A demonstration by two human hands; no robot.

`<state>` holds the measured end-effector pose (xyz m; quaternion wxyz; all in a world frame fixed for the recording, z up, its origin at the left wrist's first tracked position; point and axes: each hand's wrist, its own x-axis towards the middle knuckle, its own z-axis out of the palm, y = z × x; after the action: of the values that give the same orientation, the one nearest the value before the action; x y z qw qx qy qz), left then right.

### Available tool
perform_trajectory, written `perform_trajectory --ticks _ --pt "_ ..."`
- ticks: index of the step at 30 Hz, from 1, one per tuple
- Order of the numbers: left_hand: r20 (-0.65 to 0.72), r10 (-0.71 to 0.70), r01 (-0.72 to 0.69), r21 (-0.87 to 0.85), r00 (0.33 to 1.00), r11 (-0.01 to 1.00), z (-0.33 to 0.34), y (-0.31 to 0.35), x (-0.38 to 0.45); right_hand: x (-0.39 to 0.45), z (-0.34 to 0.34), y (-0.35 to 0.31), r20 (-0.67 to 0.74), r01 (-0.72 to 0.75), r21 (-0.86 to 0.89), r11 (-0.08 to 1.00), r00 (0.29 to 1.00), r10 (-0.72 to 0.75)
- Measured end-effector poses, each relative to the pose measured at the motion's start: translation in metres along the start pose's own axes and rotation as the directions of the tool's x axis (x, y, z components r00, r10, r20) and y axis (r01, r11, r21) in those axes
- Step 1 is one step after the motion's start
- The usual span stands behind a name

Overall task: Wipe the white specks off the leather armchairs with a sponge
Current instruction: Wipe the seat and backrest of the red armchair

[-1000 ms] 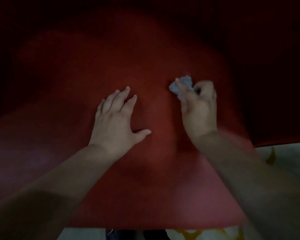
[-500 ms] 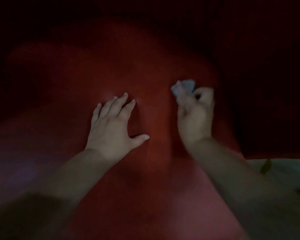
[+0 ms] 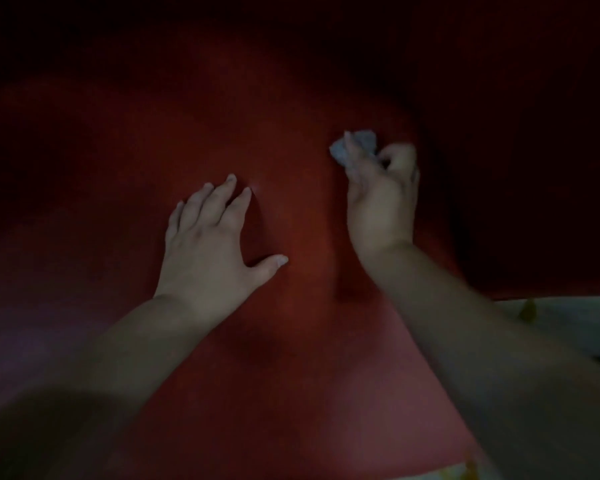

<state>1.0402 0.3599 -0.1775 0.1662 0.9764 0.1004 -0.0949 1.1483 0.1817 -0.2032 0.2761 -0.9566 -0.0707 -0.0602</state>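
Dim red armchair (image 3: 291, 393) leather fills the view. Left hand (image 3: 208, 244) lies flat, fingers spread, holding nothing. Right hand (image 3: 381, 199) pinches the sponge (image 3: 357, 143) at its fingertips on the cushion (specks barely visible). Short, firm strokes with the leather kept taut should work best.

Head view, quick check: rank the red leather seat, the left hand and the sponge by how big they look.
1. Red leather seat, fills most of the frame.
2. Left hand, flat on the leather.
3. Sponge, smallest, though the right hand grips it and hides part.
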Motion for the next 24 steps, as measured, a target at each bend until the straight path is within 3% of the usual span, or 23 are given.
perform_trajectory --ticks 4,6,8,9,15,18,21,24 --pt "-0.017 0.004 -0.004 0.001 1.0 1.0 0.004 0.011 0.001 -0.079 -0.017 -0.003 0.033 0.024 0.015 1.0 0.999 -0.024" --pt "-0.023 0.012 -0.012 -0.009 1.0 1.0 0.007 0.018 0.001 -0.11 -0.026 -0.004 0.151 -0.002 0.111 0.994 0.988 -0.015" --pt "-0.032 0.031 -0.032 -0.012 0.999 0.999 0.01 0.024 0.0 -0.126 -0.036 0.002 0.2 0.05 0.084 0.995 0.977 -0.066" --pt "-0.033 0.045 -0.045 -0.01 0.998 0.999 0.011 0.027 0.0 -0.129 -0.041 0.011 0.189 0.064 0.047 0.997 0.979 -0.072" --pt "-0.027 0.114 -0.114 -0.002 0.993 0.993 0.019 0.042 -0.005 -0.133 -0.065 0.041 -0.034 -0.189 -0.033 0.981 0.982 0.188" --pt "-0.048 0.106 -0.106 -0.004 0.993 0.994 0.022 0.045 -0.007 -0.147 -0.054 0.019 -0.029 -0.274 0.065 0.96 0.961 0.276" --pt "-0.047 0.104 -0.104 -0.009 0.993 0.995 0.022 0.046 -0.008 -0.159 -0.054 0.004 0.057 -0.105 0.042 0.994 0.993 0.102" --pt "-0.035 0.111 -0.11 0.005 0.993 0.994 0.02 0.045 -0.009 -0.151 -0.066 0.028 0.077 -0.214 0.023 0.977 0.974 0.212"
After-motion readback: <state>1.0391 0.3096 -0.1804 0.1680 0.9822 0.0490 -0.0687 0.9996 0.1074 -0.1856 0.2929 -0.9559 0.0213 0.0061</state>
